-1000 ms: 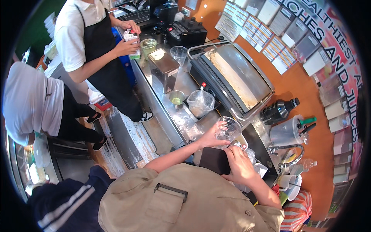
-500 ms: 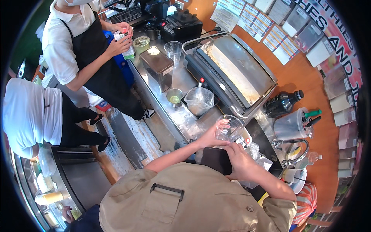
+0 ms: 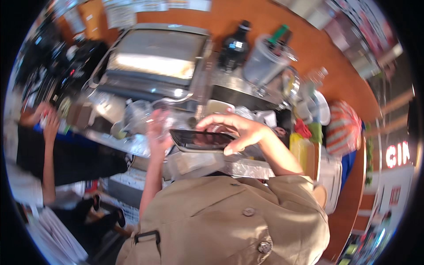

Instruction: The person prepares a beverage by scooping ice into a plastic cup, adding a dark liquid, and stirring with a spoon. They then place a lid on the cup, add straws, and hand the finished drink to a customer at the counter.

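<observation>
My right hand grips a dark, flat smartphone by its right end, with the thumb on the near side and the fingers over the far side. The phone is tilted nearly level in front of my chest. Just left of it, my left hand is raised and smeared by motion. A clear plastic cup shows faintly at its fingers, which seem wrapped round it. A translucent plastic container lies below the phone, close to my jacket.
A flat press grill stands at the back left. Right of it are a dark bottle and a clear pitcher holding green- and black-handled tools. A striped bag sits at right. A co-worker's hands are at far left.
The view has swung to the right, so the grill and co-worker appear farther left. The smartphone has come up from against my jacket in my right hand. My hands are farther apart.
</observation>
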Motion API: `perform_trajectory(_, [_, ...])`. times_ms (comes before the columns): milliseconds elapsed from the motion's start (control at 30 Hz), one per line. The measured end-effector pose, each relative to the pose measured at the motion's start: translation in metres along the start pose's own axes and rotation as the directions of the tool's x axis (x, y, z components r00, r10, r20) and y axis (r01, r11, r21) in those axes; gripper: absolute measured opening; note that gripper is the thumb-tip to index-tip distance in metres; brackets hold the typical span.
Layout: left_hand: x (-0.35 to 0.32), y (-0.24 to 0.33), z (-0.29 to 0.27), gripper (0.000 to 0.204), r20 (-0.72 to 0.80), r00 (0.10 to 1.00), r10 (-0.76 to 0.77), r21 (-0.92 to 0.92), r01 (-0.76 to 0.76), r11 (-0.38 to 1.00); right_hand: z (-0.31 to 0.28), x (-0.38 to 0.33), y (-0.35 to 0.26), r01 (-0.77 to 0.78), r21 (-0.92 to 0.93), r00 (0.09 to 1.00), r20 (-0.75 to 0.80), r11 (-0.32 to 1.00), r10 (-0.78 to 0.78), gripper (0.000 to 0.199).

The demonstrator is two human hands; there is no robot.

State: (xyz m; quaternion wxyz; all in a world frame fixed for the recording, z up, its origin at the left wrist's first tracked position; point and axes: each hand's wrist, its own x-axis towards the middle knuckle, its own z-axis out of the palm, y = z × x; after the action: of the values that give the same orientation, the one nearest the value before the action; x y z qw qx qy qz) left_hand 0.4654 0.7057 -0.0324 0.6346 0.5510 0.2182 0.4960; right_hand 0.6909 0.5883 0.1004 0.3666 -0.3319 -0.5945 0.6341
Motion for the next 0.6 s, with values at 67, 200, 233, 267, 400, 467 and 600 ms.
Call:
perform_trajectory(67, [-0.002, 0.013, -0.012, 0.072, -0.059, 0.997, 0.054, 0.014, -0.053, 0.998, 0.007, -0.033, 0.0, 0.197, 0.186, 0.957, -0.25, 0.963, -0.148, 0.08])
perform_trajectory(200, [-0.019, 0.067, -0.025, 0.065, -0.163, 0.974, 0.156, 0.081, -0.144, 0.986, 0.021, -0.105, 0.078, 0.636, 0.586, 0.75, -0.623, 0.502, -0.223, 0.071])
perform_trajectory(233, [-0.024, 0.082, -0.029, 0.071, -0.224, 0.966, 0.128, 0.152, -0.095, 0.984, 0.035, -0.113, 0.089, 0.75, 0.515, 0.625, -0.758, 0.415, -0.187, 0.064])
perform_trajectory(267, [-0.03, 0.09, -0.033, 0.079, -0.2, 0.972, 0.122, 0.134, -0.096, 0.986, 0.05, -0.126, 0.095, 0.796, 0.48, 0.543, -0.836, 0.37, -0.084, 0.062])
perform_trajectory(400, [-0.047, 0.104, -0.034, 0.1, 0.038, 0.993, 0.108, 0.118, -0.112, 0.987, 0.111, -0.189, 0.129, 0.928, 0.274, 0.215, -0.948, 0.254, 0.237, 0.061])
perform_trajectory(467, [-0.048, 0.108, -0.033, 0.103, 0.033, 0.999, 0.042, 0.088, -0.045, 0.995, 0.134, -0.216, 0.14, 0.936, 0.185, 0.113, -0.964, 0.298, 0.241, 0.06])
perform_trajectory(600, [-0.041, 0.108, -0.012, 0.108, -0.04, 0.999, -0.027, 0.02, 0.028, 0.999, 0.157, -0.256, 0.184, 0.915, 0.199, 0.062, -0.929, 0.351, 0.364, 0.061])
